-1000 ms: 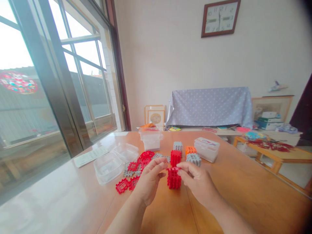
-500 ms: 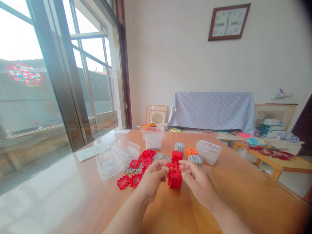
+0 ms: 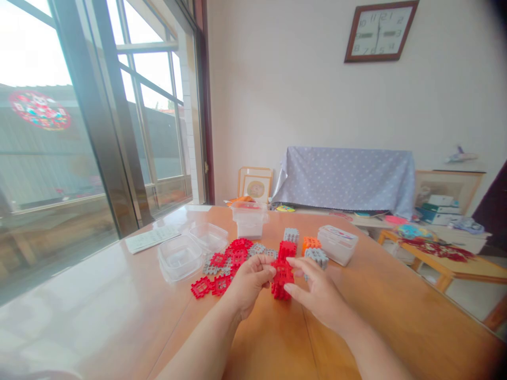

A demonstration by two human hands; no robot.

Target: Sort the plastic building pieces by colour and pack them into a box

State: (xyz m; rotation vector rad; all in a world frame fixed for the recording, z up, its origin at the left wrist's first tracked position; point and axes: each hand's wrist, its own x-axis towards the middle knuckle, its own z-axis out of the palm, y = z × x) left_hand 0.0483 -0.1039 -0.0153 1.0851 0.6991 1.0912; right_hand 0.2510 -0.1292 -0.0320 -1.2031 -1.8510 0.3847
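Between my hands is a red square lattice building piece [image 3: 283, 271], held up over a red block of such pieces [image 3: 280, 292]. My left hand [image 3: 249, 282] pinches its left edge between thumb and fingers. On the right edge are the index finger and thumb of my right hand [image 3: 322, 295], set apart from each other. Another red cube [image 3: 287, 249] stands just behind. Loose red pieces [image 3: 239, 257] and grey pieces [image 3: 212, 266] lie flat to the left of my hands. Whether the held piece touches the block below cannot be made out.
Grey cubes [image 3: 316, 257] and an orange cube [image 3: 311, 243] stand behind my right hand. A lidded plastic box [image 3: 338, 245] is at the right, open clear containers [image 3: 180, 257] at the left, stacked tubs [image 3: 249, 224] at the back. A paper sheet [image 3: 152, 239] lies far left.
My right thumb has moved down along the piece, and the right fingers have spread over its right side. The left hand keeps its pinch. The view has tilted slightly downward.
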